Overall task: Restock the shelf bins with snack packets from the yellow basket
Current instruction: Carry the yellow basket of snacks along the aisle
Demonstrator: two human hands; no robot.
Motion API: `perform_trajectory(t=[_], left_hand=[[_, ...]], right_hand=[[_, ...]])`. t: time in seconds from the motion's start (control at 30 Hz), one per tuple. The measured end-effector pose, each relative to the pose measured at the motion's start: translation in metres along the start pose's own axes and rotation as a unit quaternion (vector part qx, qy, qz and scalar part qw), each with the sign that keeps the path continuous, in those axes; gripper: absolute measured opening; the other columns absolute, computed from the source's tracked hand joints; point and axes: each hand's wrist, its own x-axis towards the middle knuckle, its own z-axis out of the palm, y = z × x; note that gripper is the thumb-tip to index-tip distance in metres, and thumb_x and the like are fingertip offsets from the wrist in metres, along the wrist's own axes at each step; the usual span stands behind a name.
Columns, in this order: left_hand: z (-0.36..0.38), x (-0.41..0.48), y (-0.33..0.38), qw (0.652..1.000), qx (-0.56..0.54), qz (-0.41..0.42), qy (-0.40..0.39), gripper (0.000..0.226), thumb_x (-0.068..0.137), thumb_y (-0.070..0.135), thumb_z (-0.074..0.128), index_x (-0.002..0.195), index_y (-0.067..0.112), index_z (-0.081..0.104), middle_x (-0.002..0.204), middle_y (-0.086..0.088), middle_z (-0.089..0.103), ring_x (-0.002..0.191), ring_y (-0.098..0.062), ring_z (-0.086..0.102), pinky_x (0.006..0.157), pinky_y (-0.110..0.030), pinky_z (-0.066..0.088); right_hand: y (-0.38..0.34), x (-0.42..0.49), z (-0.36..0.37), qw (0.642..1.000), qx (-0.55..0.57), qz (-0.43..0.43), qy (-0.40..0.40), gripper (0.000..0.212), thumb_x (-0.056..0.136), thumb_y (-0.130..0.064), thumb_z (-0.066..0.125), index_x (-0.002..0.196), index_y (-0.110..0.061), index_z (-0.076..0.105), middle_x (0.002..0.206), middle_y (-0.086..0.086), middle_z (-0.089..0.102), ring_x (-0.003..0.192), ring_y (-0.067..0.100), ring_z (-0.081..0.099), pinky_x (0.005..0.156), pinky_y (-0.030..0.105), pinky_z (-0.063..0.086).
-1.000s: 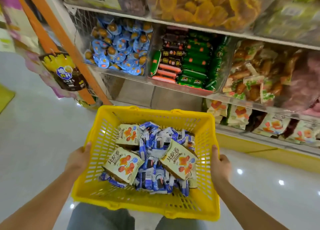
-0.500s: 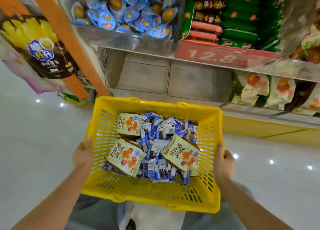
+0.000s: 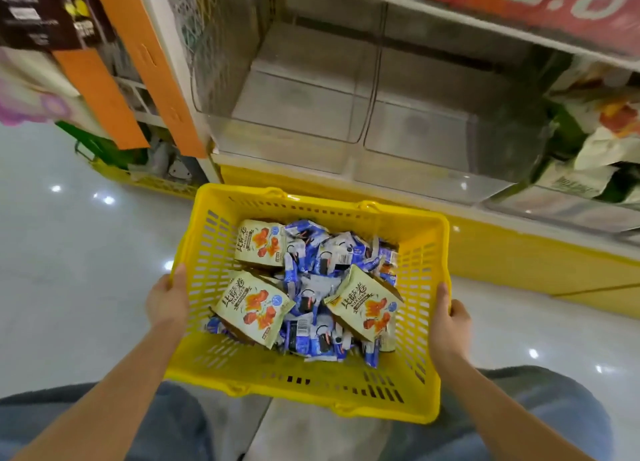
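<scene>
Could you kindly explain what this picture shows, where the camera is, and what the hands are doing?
There is no machine here: a person works bare-handed, and the one wide-angle camera is worn on their head, looking forward and down. The left hand grips the left rim of the yellow basket, and the right hand grips its right rim. In it lie cream snack packets with red print on a heap of small blue-and-white packets. Ahead are two clear shelf bins in which I see no packets. A neighbouring bin to their right holds more packets.
</scene>
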Motion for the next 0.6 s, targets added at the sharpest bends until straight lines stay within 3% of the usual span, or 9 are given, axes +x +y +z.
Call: perform_trajectory(t=[0.13,0.37,0.5,0.6], left_hand=[[0.027,0.014,-0.019,1.0,0.004,0.001,0.004,0.05,0.097,0.04,0.042,0.101,-0.006,0.061,0.101,-0.032,0.06,0.097,-0.042,0.055,0.084,-0.043,0.039],[0.058,0.034,-0.046,0.997,0.068,0.018,-0.025,0.054,0.099,0.038,0.037,0.103,-0.011,0.059,0.106,-0.037,0.057,0.103,-0.048,0.052,0.088,-0.047,0.038],[0.069,0.041,-0.046,0.989,0.129,0.058,-0.053,0.053,0.101,0.03,0.031,0.096,-0.017,0.055,0.103,-0.041,0.055,0.099,-0.049,0.051,0.081,-0.046,0.037],[0.072,0.045,-0.043,0.982,0.158,0.077,-0.073,0.053,0.101,0.029,0.028,0.101,-0.018,0.053,0.108,-0.04,0.054,0.103,-0.048,0.05,0.082,-0.045,0.036]], right_hand=[[0.018,0.021,0.02,1.0,-0.007,-0.003,0.008,0.062,0.091,-0.06,0.034,0.08,-0.002,0.055,0.07,0.015,0.057,0.062,0.024,0.052,0.054,0.028,0.04],[0.05,0.05,0.051,0.999,-0.045,0.015,-0.009,0.058,0.094,-0.055,0.033,0.083,-0.003,0.056,0.067,0.006,0.053,0.061,0.017,0.048,0.054,0.031,0.033],[0.067,0.064,0.062,0.996,-0.077,0.024,-0.034,0.053,0.1,-0.041,0.03,0.1,0.006,0.055,0.091,0.021,0.058,0.083,0.032,0.051,0.068,0.034,0.033],[0.079,0.067,0.067,0.995,-0.09,0.021,-0.037,0.055,0.101,-0.038,0.027,0.108,0.01,0.053,0.109,0.029,0.057,0.099,0.039,0.053,0.071,0.035,0.03]])
